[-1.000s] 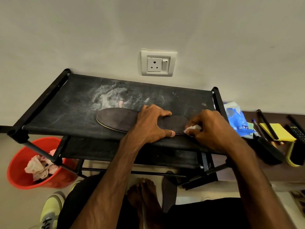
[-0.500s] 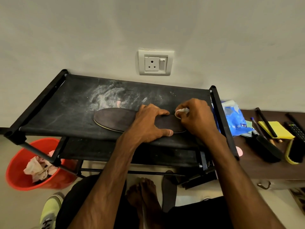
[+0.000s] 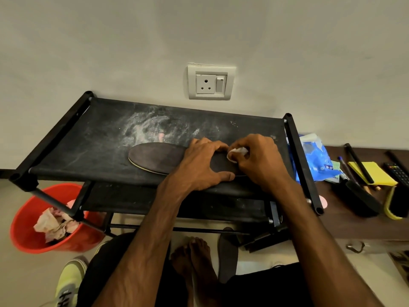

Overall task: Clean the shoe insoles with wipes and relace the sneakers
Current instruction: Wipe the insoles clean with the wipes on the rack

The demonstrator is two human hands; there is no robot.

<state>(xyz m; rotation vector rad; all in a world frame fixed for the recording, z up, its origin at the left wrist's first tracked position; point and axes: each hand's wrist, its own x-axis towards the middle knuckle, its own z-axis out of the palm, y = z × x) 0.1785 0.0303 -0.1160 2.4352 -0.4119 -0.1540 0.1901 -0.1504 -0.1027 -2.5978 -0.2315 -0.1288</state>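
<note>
Lime sneaker (image 3: 70, 282) lettering blurred; packet (image 3: 316, 160) print illegible

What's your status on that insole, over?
Left hand pressing insole flat on rack shelf. Right hand pinching wipe at insole's right end. Nothing blocking the insole's bare left part.
</note>
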